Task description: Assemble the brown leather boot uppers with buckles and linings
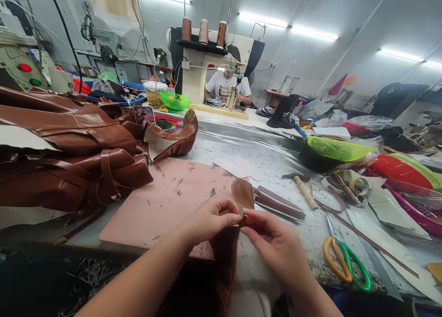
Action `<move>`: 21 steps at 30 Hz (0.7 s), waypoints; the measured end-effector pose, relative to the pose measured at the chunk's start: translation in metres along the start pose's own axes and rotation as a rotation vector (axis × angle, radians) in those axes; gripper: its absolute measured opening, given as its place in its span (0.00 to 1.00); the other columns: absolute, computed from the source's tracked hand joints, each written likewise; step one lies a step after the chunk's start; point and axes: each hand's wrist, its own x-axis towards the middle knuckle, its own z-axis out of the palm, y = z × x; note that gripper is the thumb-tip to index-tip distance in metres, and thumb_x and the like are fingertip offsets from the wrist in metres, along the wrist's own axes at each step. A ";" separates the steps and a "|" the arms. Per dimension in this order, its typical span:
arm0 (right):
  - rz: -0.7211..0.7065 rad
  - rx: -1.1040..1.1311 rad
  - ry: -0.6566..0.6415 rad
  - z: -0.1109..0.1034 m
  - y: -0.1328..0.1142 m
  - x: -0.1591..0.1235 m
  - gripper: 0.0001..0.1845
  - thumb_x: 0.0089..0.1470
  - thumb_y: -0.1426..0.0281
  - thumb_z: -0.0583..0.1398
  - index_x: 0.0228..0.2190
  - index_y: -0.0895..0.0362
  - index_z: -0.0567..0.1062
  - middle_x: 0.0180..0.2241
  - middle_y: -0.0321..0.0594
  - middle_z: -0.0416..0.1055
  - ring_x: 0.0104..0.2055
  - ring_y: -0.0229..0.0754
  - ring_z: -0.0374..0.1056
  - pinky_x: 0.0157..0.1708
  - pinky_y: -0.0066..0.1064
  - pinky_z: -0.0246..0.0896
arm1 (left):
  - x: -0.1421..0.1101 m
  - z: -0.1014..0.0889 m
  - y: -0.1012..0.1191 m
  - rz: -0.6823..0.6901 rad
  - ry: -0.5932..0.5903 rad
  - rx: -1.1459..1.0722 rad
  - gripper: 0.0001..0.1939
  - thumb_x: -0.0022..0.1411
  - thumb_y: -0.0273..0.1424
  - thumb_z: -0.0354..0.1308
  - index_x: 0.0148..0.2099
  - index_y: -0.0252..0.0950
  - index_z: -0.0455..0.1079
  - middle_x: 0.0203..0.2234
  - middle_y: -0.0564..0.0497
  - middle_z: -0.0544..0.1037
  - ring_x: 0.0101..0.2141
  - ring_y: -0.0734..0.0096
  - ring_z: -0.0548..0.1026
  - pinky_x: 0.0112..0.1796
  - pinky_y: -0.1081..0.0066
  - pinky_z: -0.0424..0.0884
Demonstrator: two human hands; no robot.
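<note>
Head view: left hand (214,219) and right hand (281,243) pinch brown leather (226,250) (thumbs close); best keep it taut, fingertips steady.

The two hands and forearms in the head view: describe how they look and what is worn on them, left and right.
Both the left hand and the right hand are bare, without gloves. No ring, watch or bracelet shows on either. The forearms are uncovered as far as the picture shows, with no sleeve in sight. Fingernail detail is too small to tell.
</note>
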 end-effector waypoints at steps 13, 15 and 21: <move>-0.350 -0.611 -0.470 -0.073 -0.009 0.037 0.22 0.42 0.81 0.50 0.34 0.51 0.76 0.35 0.39 0.73 0.33 0.41 0.70 0.31 0.30 0.66 | -0.002 0.001 -0.001 -0.106 0.110 0.027 0.08 0.48 0.33 0.57 0.27 0.35 0.62 0.23 0.53 0.70 0.29 0.69 0.68 0.32 0.69 0.62; -0.425 -0.672 -0.702 -0.072 -0.020 0.042 0.26 0.39 0.83 0.51 0.36 0.51 0.76 0.37 0.38 0.72 0.33 0.40 0.70 0.30 0.30 0.64 | -0.003 0.003 0.000 -0.098 0.128 0.018 0.08 0.48 0.33 0.58 0.27 0.35 0.62 0.23 0.53 0.70 0.28 0.70 0.67 0.32 0.70 0.62; -0.627 -0.813 -1.003 -0.058 -0.028 0.045 0.19 0.32 0.81 0.56 0.31 0.56 0.73 0.30 0.39 0.72 0.23 0.40 0.67 0.20 0.30 0.53 | -0.007 0.012 -0.001 -0.080 0.209 -0.036 0.07 0.44 0.31 0.59 0.24 0.35 0.63 0.20 0.54 0.69 0.26 0.72 0.67 0.30 0.72 0.62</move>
